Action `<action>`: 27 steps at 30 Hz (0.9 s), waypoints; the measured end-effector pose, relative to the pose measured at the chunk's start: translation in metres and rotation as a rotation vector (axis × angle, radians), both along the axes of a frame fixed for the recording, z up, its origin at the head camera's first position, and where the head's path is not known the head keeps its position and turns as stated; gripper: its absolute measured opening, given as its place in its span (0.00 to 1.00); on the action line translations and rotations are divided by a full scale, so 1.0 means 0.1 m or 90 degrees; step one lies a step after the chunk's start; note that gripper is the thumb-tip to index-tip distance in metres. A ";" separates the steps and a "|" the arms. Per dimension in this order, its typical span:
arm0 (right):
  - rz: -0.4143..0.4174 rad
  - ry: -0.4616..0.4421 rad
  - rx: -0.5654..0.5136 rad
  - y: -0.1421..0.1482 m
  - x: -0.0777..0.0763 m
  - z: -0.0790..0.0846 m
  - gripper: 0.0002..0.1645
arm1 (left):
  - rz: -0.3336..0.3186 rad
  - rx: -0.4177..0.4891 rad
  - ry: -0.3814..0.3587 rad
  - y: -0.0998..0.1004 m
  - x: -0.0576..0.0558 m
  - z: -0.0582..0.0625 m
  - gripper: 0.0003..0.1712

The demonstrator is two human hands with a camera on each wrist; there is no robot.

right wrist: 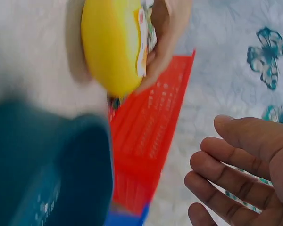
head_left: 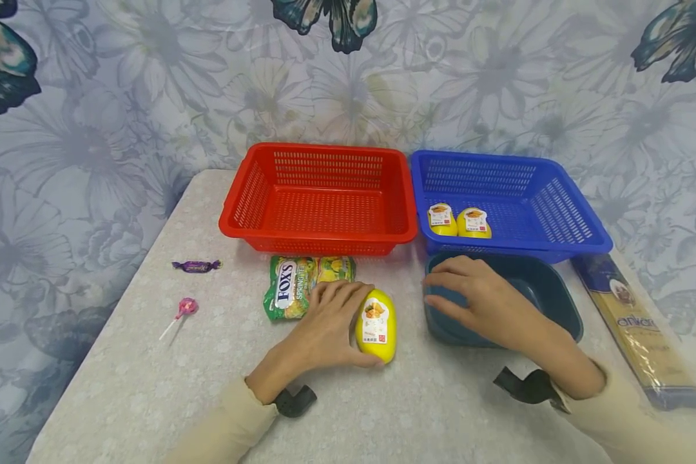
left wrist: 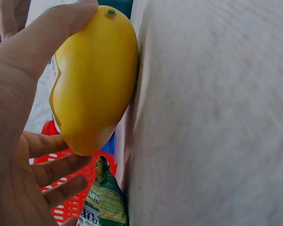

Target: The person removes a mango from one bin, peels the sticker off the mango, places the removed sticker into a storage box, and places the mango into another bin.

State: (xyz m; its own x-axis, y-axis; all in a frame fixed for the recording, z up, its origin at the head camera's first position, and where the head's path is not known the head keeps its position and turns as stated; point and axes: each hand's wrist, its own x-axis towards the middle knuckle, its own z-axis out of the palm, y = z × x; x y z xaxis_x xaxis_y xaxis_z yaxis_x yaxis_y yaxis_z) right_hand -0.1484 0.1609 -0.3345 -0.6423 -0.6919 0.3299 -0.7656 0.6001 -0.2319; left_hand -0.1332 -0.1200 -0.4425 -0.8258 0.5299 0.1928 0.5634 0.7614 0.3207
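Observation:
A yellow mango-shaped item (head_left: 375, 348) with a white picture label lies on the table, and my left hand (head_left: 325, 338) grips it end to end. In the left wrist view the thumb presses near the green stem of the yellow item (left wrist: 96, 75), with fingertips at its other end. My right hand (head_left: 490, 299) hovers over the dark teal bin (head_left: 470, 337), its fingers loosely bent and holding nothing. The right wrist view shows that hand (right wrist: 245, 174) with its fingers spread apart. Behind my left hand lies a green Fox's candy packet (head_left: 281, 309), partly covered by the fingers.
At the back stand a red basket (head_left: 325, 246) and a blue basket (head_left: 577, 241), the blue one holding two similar yellow items (head_left: 474, 225). On the left lie a purple wrapped candy (head_left: 197, 266) and a pink lollipop (head_left: 188, 306). A gold Ankara packet (head_left: 638, 322) lies right of the bin.

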 end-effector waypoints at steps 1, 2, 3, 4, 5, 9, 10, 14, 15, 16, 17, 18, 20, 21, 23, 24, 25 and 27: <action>0.005 -0.014 0.005 -0.06 -0.01 -0.02 0.15 | 0.000 -0.003 0.003 0.00 0.00 0.00 0.68; 0.009 -0.026 0.011 -0.11 -0.02 -0.04 0.14 | 0.000 -0.004 0.008 0.00 0.00 -0.01 0.68; 0.012 -0.037 0.016 -0.16 -0.03 -0.06 0.14 | -0.002 -0.006 0.013 0.00 0.00 -0.01 0.68; 0.014 -0.046 0.021 -0.21 -0.04 -0.09 0.13 | -0.004 -0.006 0.017 0.00 0.00 -0.01 0.68; 0.016 -0.053 0.026 -0.25 -0.05 -0.11 0.13 | -0.006 -0.006 0.021 0.01 0.00 -0.01 0.68; 0.016 -0.071 0.040 -0.39 -0.09 -0.20 0.14 | -0.013 -0.001 0.041 0.02 0.01 -0.01 0.68; 0.017 -0.073 0.043 -0.42 -0.10 -0.23 0.15 | -0.011 -0.002 0.044 0.02 0.02 -0.01 0.68; 0.021 -0.066 0.056 -0.50 -0.13 -0.33 0.17 | -0.009 -0.005 0.048 0.02 0.02 0.00 0.68; 0.023 -0.063 0.059 -0.52 -0.13 -0.36 0.17 | -0.008 -0.008 0.046 0.02 0.02 -0.01 0.68; 0.026 -0.058 0.062 -0.53 -0.13 -0.37 0.17 | -0.007 -0.011 0.044 0.03 0.02 -0.01 0.68; 0.027 -0.052 0.065 -0.54 -0.14 -0.38 0.17 | -0.008 -0.012 0.043 0.03 0.02 -0.01 0.68; 0.030 -0.047 0.067 -0.55 -0.14 -0.39 0.16 | -0.008 -0.014 0.043 0.03 0.02 -0.01 0.68; 0.038 -0.036 0.073 -0.57 -0.14 -0.40 0.16 | -0.008 -0.018 0.044 0.03 0.02 -0.02 0.68; 0.041 -0.032 0.074 -0.58 -0.13 -0.41 0.16 | -0.007 -0.020 0.044 0.03 0.02 -0.02 0.68; 0.047 -0.026 0.078 -0.59 -0.13 -0.41 0.15 | -0.010 -0.016 0.050 0.03 0.02 -0.03 0.69; 0.049 -0.025 0.079 -0.60 -0.13 -0.42 0.15 | -0.011 -0.015 0.052 0.02 0.02 -0.03 0.69; 0.050 -0.026 0.079 -0.61 -0.13 -0.42 0.15 | -0.013 -0.013 0.055 0.02 0.03 -0.03 0.69; 0.047 -0.036 0.071 -0.62 -0.13 -0.43 0.15 | -0.016 -0.007 0.060 0.01 0.03 -0.03 0.70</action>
State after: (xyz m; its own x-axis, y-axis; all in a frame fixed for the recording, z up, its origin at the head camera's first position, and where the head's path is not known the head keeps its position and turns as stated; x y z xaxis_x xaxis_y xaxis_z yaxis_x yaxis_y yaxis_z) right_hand -0.1616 0.0990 -0.3773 -0.6040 -0.7679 0.2133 -0.7959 0.5674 -0.2113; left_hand -0.1307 -0.1185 -0.4458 -0.7905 0.5533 0.2625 0.6100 0.7497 0.2568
